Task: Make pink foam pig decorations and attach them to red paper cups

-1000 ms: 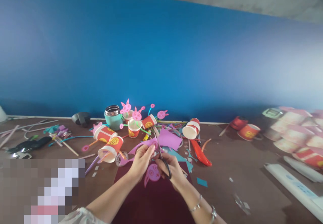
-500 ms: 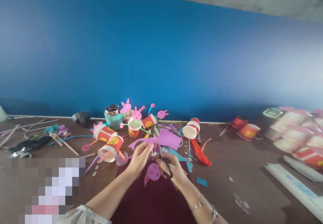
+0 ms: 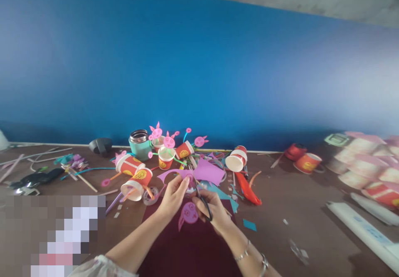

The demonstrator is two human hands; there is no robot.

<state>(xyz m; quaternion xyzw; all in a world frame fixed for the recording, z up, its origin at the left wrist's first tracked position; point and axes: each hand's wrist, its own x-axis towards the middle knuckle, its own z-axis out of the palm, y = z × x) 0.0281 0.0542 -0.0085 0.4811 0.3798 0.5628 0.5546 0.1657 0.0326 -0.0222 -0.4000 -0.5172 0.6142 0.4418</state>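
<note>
My left hand (image 3: 174, 191) pinches a piece of purple paper (image 3: 171, 174) between thumb and fingers; a curved strip of it sticks out to the left. My right hand (image 3: 213, 208) is closed round the dark handles of a pair of scissors (image 3: 204, 201), whose blades point up at the paper by my left fingertips. Below and between the hands lies a pink-purple paper animal face (image 3: 189, 213) with drawn eyes and one pointed ear, on a dark maroon sheet (image 3: 187, 252). Just beyond my hands is a larger purple paper sheet (image 3: 209, 172) with a cut edge.
Red and white paper cups (image 3: 131, 164) with paper faces and pipe cleaners stand or lie beyond my hands, near a mint-green jar (image 3: 139, 144). A red balloon-like item (image 3: 249, 189) and blue paper scrap (image 3: 249, 225) lie right. A white power strip (image 3: 358, 227) is far right.
The purple paper in my left hand has turned slightly and its strip has shifted. The scissors and my right hand have moved only a little.
</note>
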